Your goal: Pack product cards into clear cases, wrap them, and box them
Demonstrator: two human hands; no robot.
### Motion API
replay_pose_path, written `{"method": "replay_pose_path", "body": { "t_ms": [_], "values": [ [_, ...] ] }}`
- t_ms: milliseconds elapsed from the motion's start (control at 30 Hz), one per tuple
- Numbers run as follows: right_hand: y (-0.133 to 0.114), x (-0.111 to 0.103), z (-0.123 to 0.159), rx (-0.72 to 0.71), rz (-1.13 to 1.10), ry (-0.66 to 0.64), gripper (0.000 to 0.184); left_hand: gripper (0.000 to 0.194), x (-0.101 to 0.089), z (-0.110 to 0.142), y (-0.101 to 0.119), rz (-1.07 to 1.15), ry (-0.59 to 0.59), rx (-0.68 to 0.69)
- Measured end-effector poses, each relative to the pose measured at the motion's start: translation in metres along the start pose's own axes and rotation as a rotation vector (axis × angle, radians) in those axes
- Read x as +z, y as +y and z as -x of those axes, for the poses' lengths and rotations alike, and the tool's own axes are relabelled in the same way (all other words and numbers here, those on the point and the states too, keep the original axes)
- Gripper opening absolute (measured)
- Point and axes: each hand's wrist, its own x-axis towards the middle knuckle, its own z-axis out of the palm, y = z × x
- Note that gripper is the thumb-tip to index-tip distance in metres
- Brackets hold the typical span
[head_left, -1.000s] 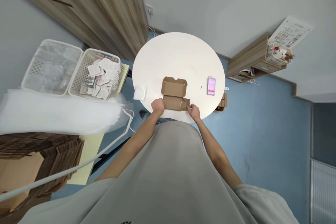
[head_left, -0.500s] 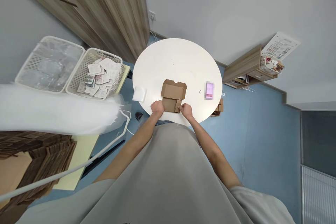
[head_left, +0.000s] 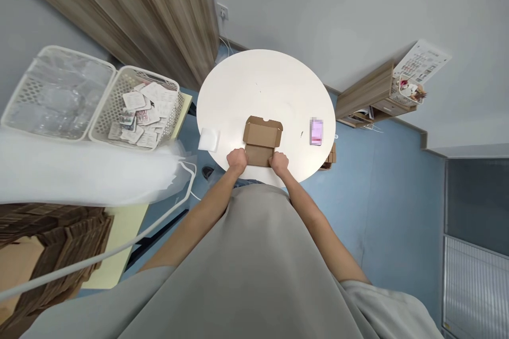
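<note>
A small brown cardboard box (head_left: 261, 135) sits at the near side of the round white table, its lid folded up and back with side flaps spread. My left hand (head_left: 237, 160) is closed on the box's left side wall. On the opposite wall, my right hand (head_left: 279, 162) is closed too, its fingertips partly hidden at the edge. Between the hands the box bottom shows bare cardboard. Left of the box, a white folded packet (head_left: 209, 139) lies by the table's rim.
The white table (head_left: 266, 79) also carries a blurred pink phone-like item (head_left: 316, 131) at right. Baskets of clear plastic (head_left: 66, 95) and printed cards (head_left: 145, 114) stand left, above a white roll (head_left: 87, 172) and stacked flat cardboard (head_left: 59, 249). A wooden shelf (head_left: 369, 95) stands right.
The right side flap, standing inward before, is now folded against the wall. My right hand has moved from pinching that flap to gripping the box's right side. The view has shifted slightly.
</note>
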Motion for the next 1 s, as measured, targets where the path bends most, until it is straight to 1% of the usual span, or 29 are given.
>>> {"method": "replay_pose_path", "body": {
  "t_ms": [200, 267, 333, 400, 467, 533, 600, 667, 700, 767, 867, 1000],
  "values": [
    [0.004, 0.001, 0.008, 0.006, -0.044, 0.031, 0.027, 0.027, 0.000, 0.004, -0.005, 0.022, -0.019, 0.052],
    [0.005, 0.003, 0.011, 0.019, -0.041, 0.049, 0.027, 0.031, -0.002, 0.009, -0.008, 0.044, -0.025, 0.088],
    [0.008, 0.003, 0.015, 0.054, -0.059, 0.062, 0.032, 0.039, -0.007, 0.013, -0.016, 0.097, 0.002, 0.111],
    [0.013, 0.003, 0.021, 0.101, -0.108, 0.068, 0.040, 0.046, -0.015, 0.013, -0.028, 0.180, 0.091, 0.111],
    [0.019, 0.002, 0.028, 0.135, -0.173, 0.077, 0.045, 0.050, -0.027, 0.009, -0.046, 0.267, 0.239, 0.068],
    [0.024, 0.001, 0.036, 0.166, -0.230, 0.092, 0.044, 0.059, -0.038, 0.001, -0.068, 0.336, 0.382, -0.041],
    [0.027, 0.001, 0.044, 0.192, -0.287, 0.098, 0.044, 0.068, -0.047, -0.008, -0.089, 0.378, 0.447, -0.197],
    [0.028, 0.001, 0.052, 0.209, -0.342, 0.095, 0.044, 0.075, -0.052, -0.016, -0.106, 0.397, 0.431, -0.311],
    [0.028, 0.002, 0.055, 0.215, -0.366, 0.091, 0.044, 0.077, -0.053, -0.019, -0.112, 0.402, 0.404, -0.338],
    [0.026, 0.003, 0.059, 0.225, -0.402, 0.088, 0.043, 0.078, -0.052, -0.022, -0.120, 0.410, 0.345, -0.343],
    [0.023, 0.003, 0.063, 0.235, -0.431, 0.092, 0.042, 0.072, -0.049, -0.023, -0.123, 0.410, 0.301, -0.303],
    [0.022, 0.000, 0.063, 0.224, -0.452, 0.110, 0.041, 0.069, -0.049, -0.023, -0.115, 0.424, 0.316, -0.280]
  ]
}}
